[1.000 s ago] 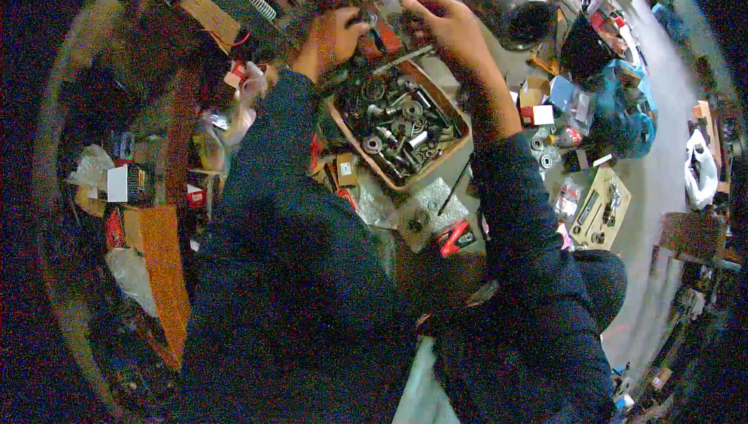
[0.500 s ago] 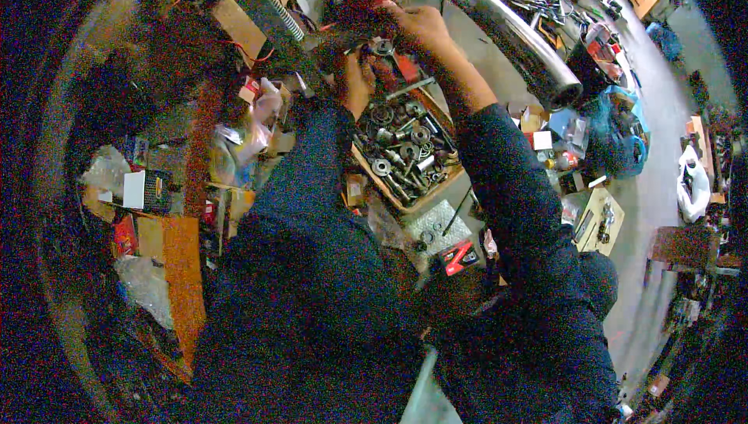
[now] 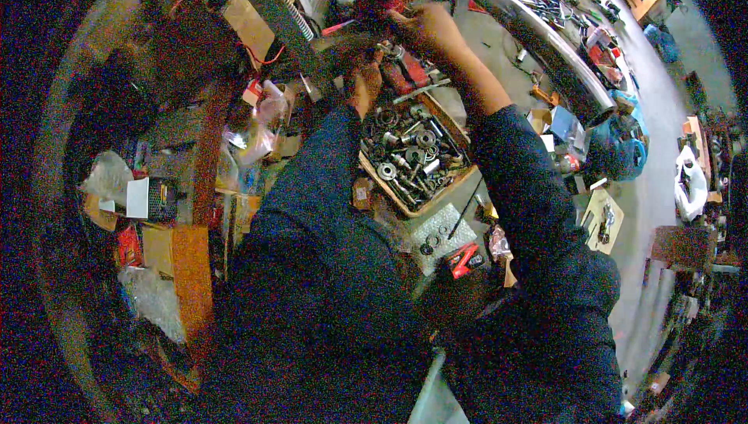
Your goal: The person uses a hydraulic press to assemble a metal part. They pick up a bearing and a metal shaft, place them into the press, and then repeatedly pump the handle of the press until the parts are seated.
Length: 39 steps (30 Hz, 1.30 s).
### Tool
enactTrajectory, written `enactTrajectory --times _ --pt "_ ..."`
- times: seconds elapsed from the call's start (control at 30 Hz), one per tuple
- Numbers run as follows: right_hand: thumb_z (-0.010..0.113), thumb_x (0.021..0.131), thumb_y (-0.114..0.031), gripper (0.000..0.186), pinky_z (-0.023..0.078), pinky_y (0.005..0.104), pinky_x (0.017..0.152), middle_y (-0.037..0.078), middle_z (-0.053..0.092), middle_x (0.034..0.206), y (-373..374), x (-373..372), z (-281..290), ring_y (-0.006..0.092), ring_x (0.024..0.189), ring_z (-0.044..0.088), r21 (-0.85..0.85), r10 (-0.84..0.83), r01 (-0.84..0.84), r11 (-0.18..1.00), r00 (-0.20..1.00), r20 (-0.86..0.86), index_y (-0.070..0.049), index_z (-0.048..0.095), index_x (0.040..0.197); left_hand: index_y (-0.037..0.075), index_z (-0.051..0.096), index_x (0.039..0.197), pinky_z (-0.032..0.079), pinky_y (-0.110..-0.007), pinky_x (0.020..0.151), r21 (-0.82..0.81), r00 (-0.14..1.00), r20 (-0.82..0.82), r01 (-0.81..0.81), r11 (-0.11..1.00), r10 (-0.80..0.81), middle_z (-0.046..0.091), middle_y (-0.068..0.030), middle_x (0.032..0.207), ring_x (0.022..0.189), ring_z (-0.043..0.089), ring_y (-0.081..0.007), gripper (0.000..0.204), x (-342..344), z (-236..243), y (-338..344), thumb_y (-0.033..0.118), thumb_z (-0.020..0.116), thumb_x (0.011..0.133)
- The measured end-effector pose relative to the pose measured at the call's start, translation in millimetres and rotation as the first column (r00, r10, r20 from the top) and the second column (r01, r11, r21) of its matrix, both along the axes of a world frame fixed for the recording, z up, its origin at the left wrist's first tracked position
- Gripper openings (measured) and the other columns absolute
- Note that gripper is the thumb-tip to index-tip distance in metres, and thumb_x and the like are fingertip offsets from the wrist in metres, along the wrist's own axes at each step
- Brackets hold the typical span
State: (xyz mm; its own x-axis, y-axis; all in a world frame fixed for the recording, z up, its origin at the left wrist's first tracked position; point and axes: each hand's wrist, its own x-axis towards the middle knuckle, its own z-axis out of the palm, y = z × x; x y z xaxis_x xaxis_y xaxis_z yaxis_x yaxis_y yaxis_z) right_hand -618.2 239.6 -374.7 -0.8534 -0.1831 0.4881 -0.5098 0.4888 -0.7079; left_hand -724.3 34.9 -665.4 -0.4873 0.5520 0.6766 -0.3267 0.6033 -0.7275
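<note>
Metal fittings heaped in the wooden tray (image 3: 460,178) look heavy, hard and oily, best pinched singly, while left hand (image 3: 365,85) and right hand (image 3: 427,28) work above it, grips impossible to tell.

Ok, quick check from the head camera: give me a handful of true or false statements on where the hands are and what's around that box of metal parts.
1. The cardboard box holds metal nuts, bearings and bolts. True.
2. Both hands are down inside the box. False: the left hand and right hand are raised beyond its far edge, at a dark part.
3. A long curved metal tube lies to the right of the hands. True.
4. The person's sleeves are white. False: they are dark blue.
5. The box is empty. False: it is full of parts.
</note>
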Motion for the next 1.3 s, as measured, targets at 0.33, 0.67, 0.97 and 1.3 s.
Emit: enactTrajectory --times 0.33,0.67,0.97,1.3 --pt "0.062 0.081 -0.032 0.025 0.053 0.0467 0.066 0.019 0.066 0.077 41 -18 -32 0.0380 0.071 0.064 0.404 -0.170 0.305 0.862 0.927 -0.335 -0.008 0.069 0.085 0.005 0.064 0.108 0.045 -0.041 0.087 0.997 0.519 0.080 -0.045 0.066 -0.851 0.066 -0.0149 0.102 0.093 0.060 -0.0318 0.029 30 86 100 0.025 0.051 0.093" --pt "0.054 0.089 -0.030 0.028 0.052 0.0485 0.062 0.022 0.065 0.077 41 -26 -53 0.0397 0.069 0.064 0.440 -0.101 0.114 0.891 0.994 -0.052 -0.005 0.066 0.084 0.006 0.064 0.105 0.047 -0.043 0.083 0.976 0.430 -0.102 -0.133 -0.174 -0.897 0.066 -0.0172 0.099 0.095 0.060 -0.0357 0.024 4 76 103 0.022 0.054 0.091" --pt "0.052 0.093 -0.038 0.036 0.049 0.0407 0.057 0.014 0.063 0.065 102 92 35 0.0288 0.061 0.064 0.141 -0.281 0.274 0.951 0.959 0.030 -0.005 0.064 0.089 0.007 0.062 0.107 0.048 -0.044 0.082 0.979 0.544 0.206 -0.111 0.173 -0.813 0.065 -0.0203 0.100 0.095 0.062 -0.0374 0.030 34 95 99 0.031 0.050 0.093" --pt "0.058 0.082 -0.030 0.029 0.038 0.0388 0.046 0.007 0.053 0.060 121 184 90 0.0251 0.053 0.055 0.192 -0.097 0.228 0.955 0.847 -0.523 -0.016 0.063 0.108 0.009 0.062 0.106 0.047 -0.046 0.084 0.681 0.724 0.333 0.259 0.685 -0.604 0.057 -0.0234 0.116 0.102 0.055 -0.0405 0.023 3 65 9 0.017 0.048 0.089"
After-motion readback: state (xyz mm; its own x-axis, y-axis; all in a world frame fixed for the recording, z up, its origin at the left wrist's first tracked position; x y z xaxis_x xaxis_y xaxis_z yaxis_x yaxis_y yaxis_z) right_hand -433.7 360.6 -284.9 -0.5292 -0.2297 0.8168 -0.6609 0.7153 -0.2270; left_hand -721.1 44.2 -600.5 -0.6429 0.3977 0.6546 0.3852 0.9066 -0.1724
